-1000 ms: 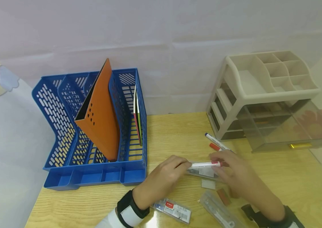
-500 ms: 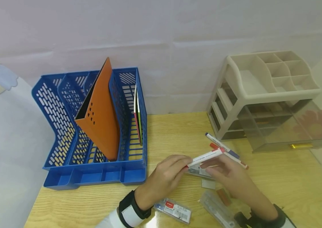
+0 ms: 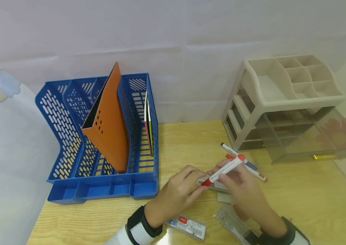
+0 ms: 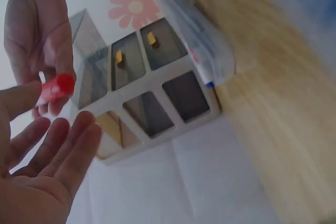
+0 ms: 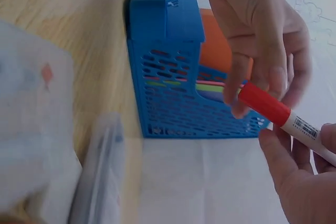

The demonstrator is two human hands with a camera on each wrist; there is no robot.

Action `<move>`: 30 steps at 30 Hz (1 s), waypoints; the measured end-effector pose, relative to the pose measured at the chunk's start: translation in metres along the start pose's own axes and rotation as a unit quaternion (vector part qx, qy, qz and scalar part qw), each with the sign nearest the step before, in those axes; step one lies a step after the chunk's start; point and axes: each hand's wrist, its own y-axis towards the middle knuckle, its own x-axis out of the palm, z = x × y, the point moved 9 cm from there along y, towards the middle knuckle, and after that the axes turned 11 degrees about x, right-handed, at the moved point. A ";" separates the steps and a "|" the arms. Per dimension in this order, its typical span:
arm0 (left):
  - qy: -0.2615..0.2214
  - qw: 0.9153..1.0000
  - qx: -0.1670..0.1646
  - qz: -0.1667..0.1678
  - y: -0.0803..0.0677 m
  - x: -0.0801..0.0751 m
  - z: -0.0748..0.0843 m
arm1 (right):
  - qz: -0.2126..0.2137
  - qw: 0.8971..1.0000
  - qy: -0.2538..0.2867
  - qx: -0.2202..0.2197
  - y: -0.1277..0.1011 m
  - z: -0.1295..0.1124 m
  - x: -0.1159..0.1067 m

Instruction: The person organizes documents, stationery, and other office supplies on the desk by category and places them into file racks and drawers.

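A white marker (image 3: 226,167) with a red cap (image 3: 206,182) is held slanted above the wooden table (image 3: 185,143). My right hand (image 3: 237,183) grips its barrel, which in the right wrist view lies across that hand's fingers (image 5: 296,177). My left hand (image 3: 188,185) is at the capped end with its fingers relaxed and spread. In the left wrist view its thumb (image 4: 18,100) touches the cap (image 4: 58,86) while its fingers (image 4: 68,145) stay straight below it. A clear plastic packet (image 3: 214,185) lies on the table under both hands.
A blue file rack (image 3: 68,136) holding an orange folder (image 3: 108,132) stands at the left. At the right is a beige drawer organiser (image 3: 283,102). Two pens (image 3: 232,150) lie in front of it. Two more clear packets (image 3: 188,226) (image 3: 232,223) lie near the front edge.
The marker has tilted from level to slanted, its far end rising toward the organiser. My left fingers have loosened from its near end, and the red cap now shows.
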 end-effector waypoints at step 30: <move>0.131 0.979 -0.006 -0.156 -0.020 -0.011 -0.019 | 0.137 0.985 -0.098 0.033 -0.013 -0.078 -0.156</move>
